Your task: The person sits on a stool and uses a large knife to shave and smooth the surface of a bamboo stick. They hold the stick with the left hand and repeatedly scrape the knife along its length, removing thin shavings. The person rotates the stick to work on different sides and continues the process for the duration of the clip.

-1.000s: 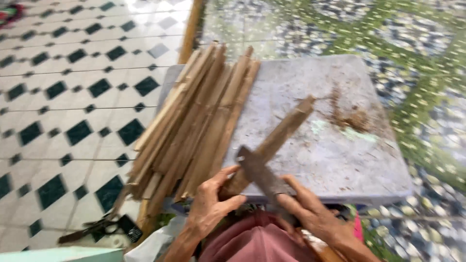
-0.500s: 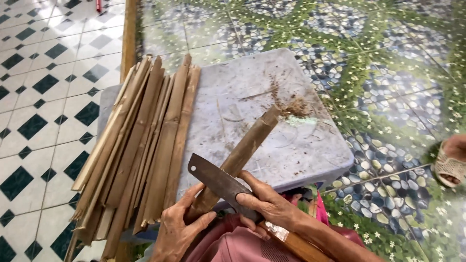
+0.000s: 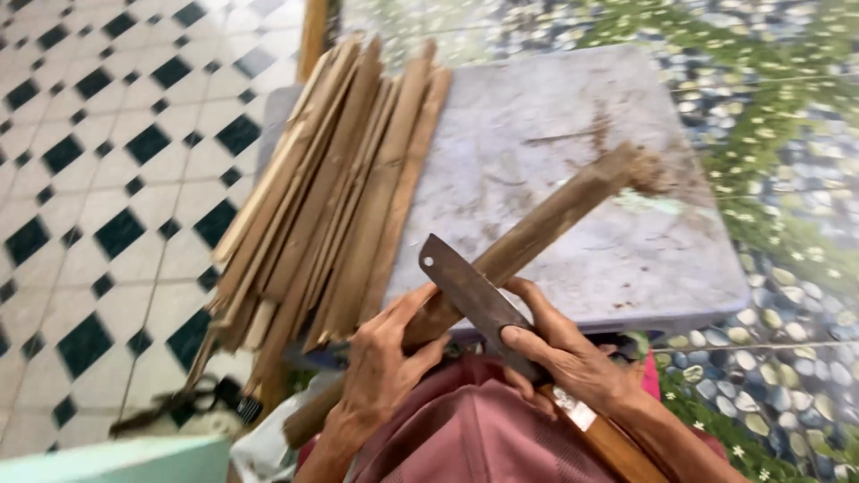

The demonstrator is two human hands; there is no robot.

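The left hand (image 3: 380, 376) reaches forward from the lap, palm turned inward, fingers and thumb curled in a closed grip. Just beside it, the right hand (image 3: 564, 358) is clenched too, knuckles up, index finger stretched forward, forearm running back toward the body.

I have one view only, from the camera on the person's head, looking steeply down and slightly forward, close to the work. The left hand (image 3: 380, 376) and right hand (image 3: 559, 353) sit at the bottom centre of the frame, the grey surface (image 3: 573, 259) fills the upper middle, and the checkered floor (image 3: 98, 206) takes the left side.
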